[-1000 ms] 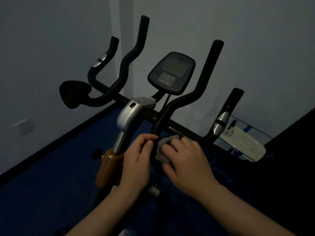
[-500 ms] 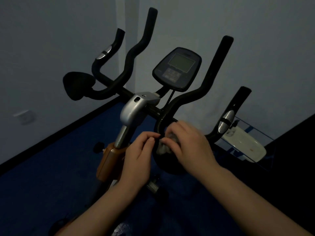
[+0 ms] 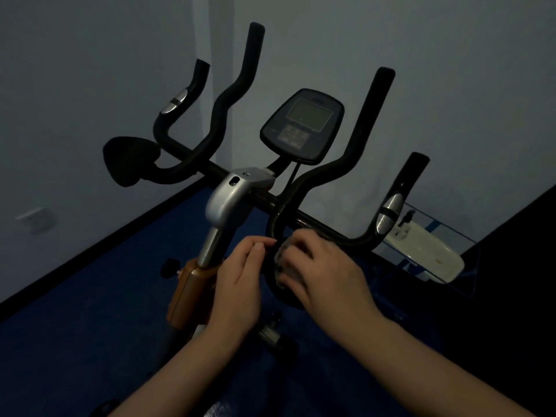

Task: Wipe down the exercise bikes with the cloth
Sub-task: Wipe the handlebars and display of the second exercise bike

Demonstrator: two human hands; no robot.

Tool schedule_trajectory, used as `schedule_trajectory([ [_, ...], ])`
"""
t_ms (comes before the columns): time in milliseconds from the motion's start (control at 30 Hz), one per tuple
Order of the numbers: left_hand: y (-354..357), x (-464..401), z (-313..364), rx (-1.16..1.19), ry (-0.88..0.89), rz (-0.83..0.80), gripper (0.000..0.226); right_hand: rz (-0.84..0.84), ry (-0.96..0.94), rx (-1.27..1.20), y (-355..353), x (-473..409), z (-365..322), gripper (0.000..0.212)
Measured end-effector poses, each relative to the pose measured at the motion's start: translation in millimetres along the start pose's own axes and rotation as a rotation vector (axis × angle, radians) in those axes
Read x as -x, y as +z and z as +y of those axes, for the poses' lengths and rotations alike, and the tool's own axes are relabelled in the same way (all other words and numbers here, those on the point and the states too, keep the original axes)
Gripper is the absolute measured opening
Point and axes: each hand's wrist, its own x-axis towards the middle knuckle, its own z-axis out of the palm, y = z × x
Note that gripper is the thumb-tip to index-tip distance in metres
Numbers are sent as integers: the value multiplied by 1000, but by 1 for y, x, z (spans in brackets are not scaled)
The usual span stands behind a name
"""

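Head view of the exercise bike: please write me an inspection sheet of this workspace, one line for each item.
Surface: blue floor, dim light.
Job's things: grey cloth pressed on the black handlebar loop of the bike; console untouched.
Clutter: white object by the wall, right.
Grippers: right hand holds the cloth; left hand beside the loop, contact unclear.
Cables: thin black cable below the console.
Surroundings: pale walls, wall socket.

The dark blue floor (image 3: 75,320) ran up to the pale walls, with a black strip along the bottom edge on the left. The black exercise bike with an orange frame (image 3: 189,290) stood on it in the middle. A white flat machine (image 3: 421,254) sat on the floor far right.
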Motion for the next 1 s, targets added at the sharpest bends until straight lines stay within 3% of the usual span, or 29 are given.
schedule_trajectory([
  [100, -1, 0, 1, 3, -2, -2, 29, -68, -126, 48, -10, 4, 13, 26],
  [267, 5, 3, -1, -3, -13, 31, 27, 15, 31, -67, -2, -15, 1, 17],
  [433, 3, 4, 1, -26, -11, 6, 22, -206, -213, -50, -9, 12, 20, 19],
  [500, 2, 4, 2, -29, 1, 7, 22, -139, -155, -83, -13, -3, 32, 16],
  [633, 8, 7, -1, -90, 8, 37, 19, 138, 204, -232, 3, -24, 22, 11],
  [700, 11, 8, -3, -121, 12, 44, 16, 149, 117, -167, 12, -6, 16, 11],
  [767, 12, 5, -3, -138, 13, 45, 14, 57, -86, -123, 11, 12, 24, 16],
  [833, 11, 5, -4, -150, 21, 39, 13, 8, -140, -155, 4, 8, 38, 18],
  [1000, 13, 3, -2, -150, 33, 65, 16, 284, 261, -592, -4, -39, 44, 7],
])
